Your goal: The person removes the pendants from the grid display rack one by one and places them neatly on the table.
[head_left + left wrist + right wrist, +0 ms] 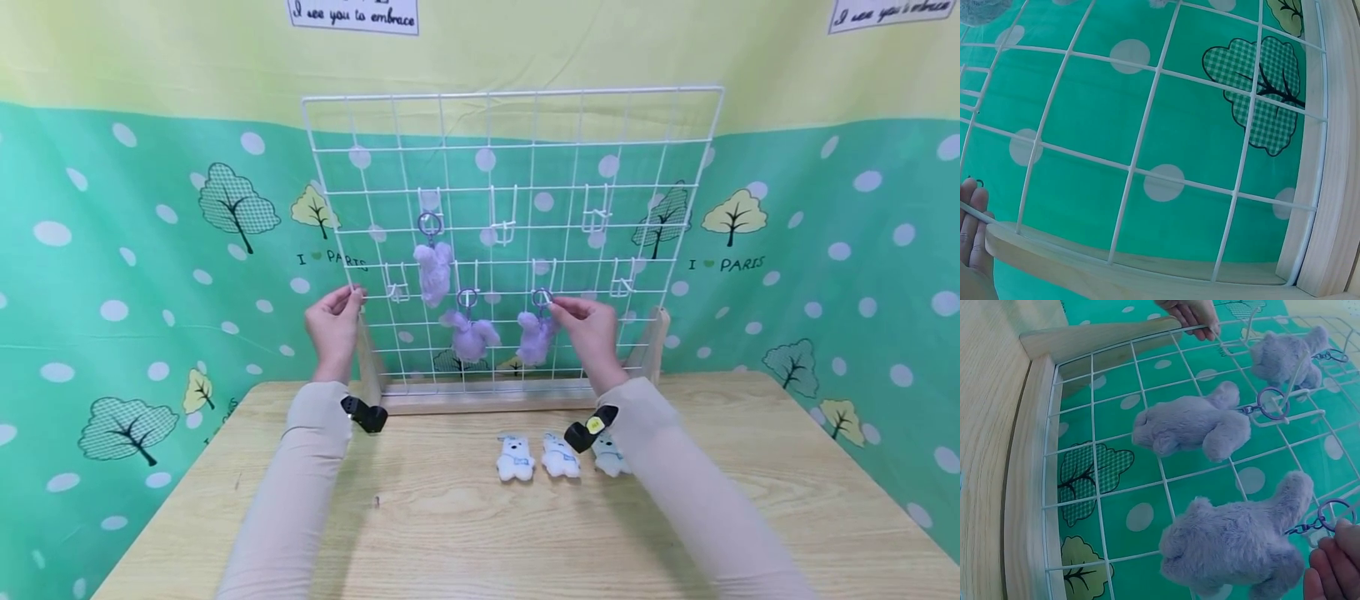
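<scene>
My left hand (pixel 334 325) holds the left edge wire of a white wire grid rack (pixel 512 92); the left wrist view shows its fingers (pixel 977 215) around that wire. At the lower right hook, my right hand (pixel 591 332) pinches the ring of a purple plush keychain (pixel 535 340), whose furry body hangs below. The ring (pixel 1337 514) looks looped at the hook, though the fingertips partly hide the contact. Two more purple plush keychains hang by their rings: one (pixel 471 337) to its left on the same row, another (pixel 433 275) higher up.
Bare white hooks (pixel 596 218) sit elsewhere on the grid. Three white bear plushes (pixel 515 458) lie on the wooden table (pixel 442 542), the rightmost partly behind my right wrist. The rack stands in a wooden base (pixel 487 402); a green patterned cloth (pixel 135 333) hangs behind.
</scene>
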Available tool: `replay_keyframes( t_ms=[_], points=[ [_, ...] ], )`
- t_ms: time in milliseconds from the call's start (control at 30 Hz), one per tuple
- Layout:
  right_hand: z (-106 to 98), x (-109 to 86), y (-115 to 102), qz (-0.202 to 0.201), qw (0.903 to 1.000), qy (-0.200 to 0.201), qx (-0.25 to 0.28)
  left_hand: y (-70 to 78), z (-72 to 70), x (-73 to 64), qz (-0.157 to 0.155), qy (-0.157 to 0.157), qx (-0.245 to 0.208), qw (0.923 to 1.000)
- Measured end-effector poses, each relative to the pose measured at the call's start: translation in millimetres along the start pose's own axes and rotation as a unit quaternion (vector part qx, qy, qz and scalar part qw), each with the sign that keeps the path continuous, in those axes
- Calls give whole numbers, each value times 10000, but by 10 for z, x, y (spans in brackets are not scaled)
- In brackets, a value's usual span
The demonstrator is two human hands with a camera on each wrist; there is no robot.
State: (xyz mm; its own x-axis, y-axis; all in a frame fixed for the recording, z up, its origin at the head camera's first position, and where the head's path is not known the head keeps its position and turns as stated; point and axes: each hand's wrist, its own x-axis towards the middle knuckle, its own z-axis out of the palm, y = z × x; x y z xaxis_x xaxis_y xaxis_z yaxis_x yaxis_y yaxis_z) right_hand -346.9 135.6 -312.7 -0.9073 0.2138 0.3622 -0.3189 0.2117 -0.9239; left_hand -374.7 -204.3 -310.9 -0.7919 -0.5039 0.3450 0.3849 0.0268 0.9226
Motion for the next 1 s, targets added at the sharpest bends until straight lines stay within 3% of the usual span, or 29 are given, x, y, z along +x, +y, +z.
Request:
replay_keyframes(
  t_ms=[500, 800, 1000],
  points=[
    [-57, -125, -203, -171, 9998, 83, -23, 5, -8, -1, -70, -9, 13, 10000],
    [-254, -307, -317, -148, 9990, -412, 113, -3, -9, -4, -20, -5, 72, 10000],
    [-332, -450, -390, -107, 9974, -697, -156, -3, -9, -1, -5, -7, 49, 10000]
  ],
)
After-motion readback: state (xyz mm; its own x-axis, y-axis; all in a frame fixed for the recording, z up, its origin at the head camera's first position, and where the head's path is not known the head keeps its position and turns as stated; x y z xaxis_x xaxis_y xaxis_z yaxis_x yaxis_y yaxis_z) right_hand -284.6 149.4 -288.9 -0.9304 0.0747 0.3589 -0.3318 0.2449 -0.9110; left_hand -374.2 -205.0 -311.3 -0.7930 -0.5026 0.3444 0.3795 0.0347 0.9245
